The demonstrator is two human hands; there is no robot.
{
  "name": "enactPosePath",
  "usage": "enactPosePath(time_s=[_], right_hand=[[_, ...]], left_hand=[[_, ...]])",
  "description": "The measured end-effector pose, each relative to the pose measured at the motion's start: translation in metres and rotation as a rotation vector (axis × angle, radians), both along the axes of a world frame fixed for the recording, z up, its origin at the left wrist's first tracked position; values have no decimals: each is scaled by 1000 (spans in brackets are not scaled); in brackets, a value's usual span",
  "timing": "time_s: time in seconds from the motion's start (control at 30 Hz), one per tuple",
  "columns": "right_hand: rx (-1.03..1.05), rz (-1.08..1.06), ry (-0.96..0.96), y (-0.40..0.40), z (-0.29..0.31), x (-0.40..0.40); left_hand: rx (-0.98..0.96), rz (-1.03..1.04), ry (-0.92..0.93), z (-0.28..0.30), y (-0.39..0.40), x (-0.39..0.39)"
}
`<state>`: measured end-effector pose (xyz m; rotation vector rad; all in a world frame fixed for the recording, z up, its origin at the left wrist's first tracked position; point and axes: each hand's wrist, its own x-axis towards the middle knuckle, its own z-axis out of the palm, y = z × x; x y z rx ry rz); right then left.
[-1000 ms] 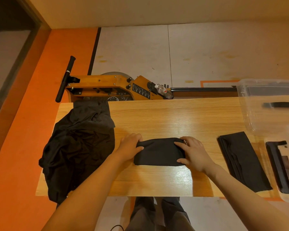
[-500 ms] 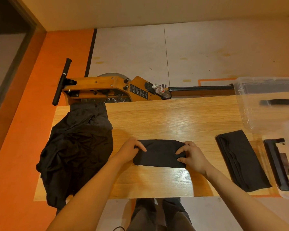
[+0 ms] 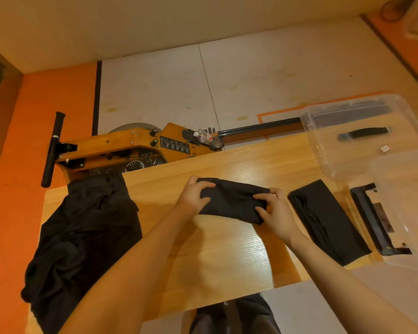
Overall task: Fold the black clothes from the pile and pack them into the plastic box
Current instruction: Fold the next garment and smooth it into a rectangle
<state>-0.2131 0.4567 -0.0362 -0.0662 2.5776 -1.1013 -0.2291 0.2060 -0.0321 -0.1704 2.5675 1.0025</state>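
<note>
the folded black garment sits above the middle of the wooden table, gripped at both short ends: the left hand has its fingers curled over the left end with the thumb on top, and the right hand pinches the right end between thumb and fingers, so each grip is closed on cloth with nothing spare. it looks like thin, soft fabric, light enough that weight is no concern; the trouble is that it has no stiffness at all, and a bundle like this probably sags in the middle and lets its layers slide apart if held by one edge only. taking it at the two ends, with fingers under and thumbs over all the layers at once, seems the sound way to carry it, kept fairly taut between the hands. a second folded black garment lies flat just to the right, and the clear plastic box stands at the far right of the table, its lid nearer, beside it. the unfolded pile of black clothes drapes over the left end of the table, limp and creased, and would likely need shaking out by a hem or shoulders before it can be laid flat.
</note>
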Motion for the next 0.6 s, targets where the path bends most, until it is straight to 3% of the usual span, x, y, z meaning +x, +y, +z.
enactPosePath(time_s=[0.33, 0.6], right_hand=[[0, -320, 70, 42, 3, -41], [35, -529, 16, 62, -17, -61]], left_hand=[[-95, -384, 74, 21, 75, -134], [-182, -624, 118, 18, 137, -201]])
